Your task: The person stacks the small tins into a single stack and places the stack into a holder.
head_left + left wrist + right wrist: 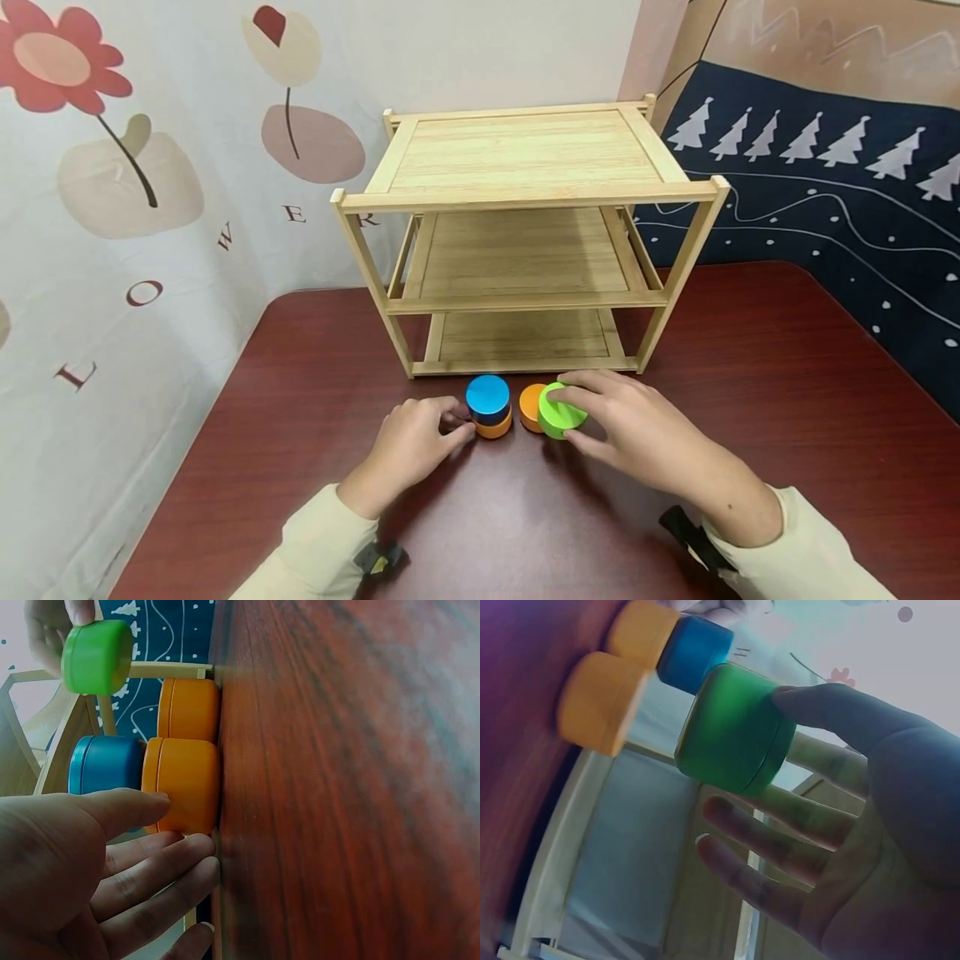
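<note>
In the head view, a blue round jar is stacked on an orange round jar in front of the rack. My left hand is at the left side of this stack, its thumb tip at the lower orange jar and its fingers loosely extended. To the right, my right hand pinches a green lidded jar between thumb and fingers. The green jar is off the table, above and beside a second orange jar, which it partly hides in the head view. That second orange jar stands on the table next to the stack.
A three-tier wooden rack stands directly behind the jars on a dark red table. Patterned cloth hangs at the left and back, with a dark blue tree-print cloth at the right. Each sleeve has a dark wrist strap.
</note>
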